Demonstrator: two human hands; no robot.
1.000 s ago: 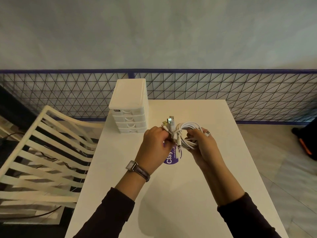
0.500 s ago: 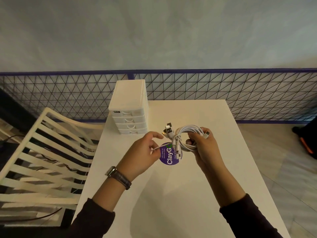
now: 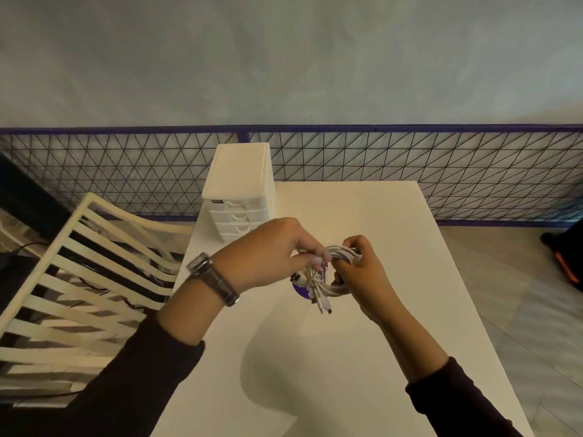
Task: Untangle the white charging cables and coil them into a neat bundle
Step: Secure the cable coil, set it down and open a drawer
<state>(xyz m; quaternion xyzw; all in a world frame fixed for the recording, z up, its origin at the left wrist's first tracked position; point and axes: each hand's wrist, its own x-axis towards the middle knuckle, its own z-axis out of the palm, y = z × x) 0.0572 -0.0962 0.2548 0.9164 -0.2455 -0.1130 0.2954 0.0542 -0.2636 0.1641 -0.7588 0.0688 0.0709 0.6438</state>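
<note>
- Pale table (image 3: 362,367) lies under your hands, with a grey wall and a mesh fence (image 3: 441,171) behind it.
- The white charging cables (image 3: 342,250) are gathered in a small coil held in the air just above the table, between your two hands.
- Your right hand (image 3: 367,274) grasps the coil, with its fingers curled round the loops on that side.
- Your left hand (image 3: 268,250) pinches a strand at the coil's upper left edge, fingertips closed on it.
- Several plug ends (image 3: 323,305) hang loose in a bunch below the coil, clear of both hands.
- By the look of it the untangling is mostly done and you are at the coiling stage, working the last free length.
- The next move probably calls for a firm right-hand hold while the left leads its strand round the loops and gathers the dangling ends.
- A purple sticker (image 3: 299,290) lies on the table beneath the coil, partly hidden by it.
- A white drawer unit (image 3: 239,190) stands at the far left corner of the table, well apart from the coil.
- A slatted chair (image 3: 79,279) sits off the table's left side.
</note>
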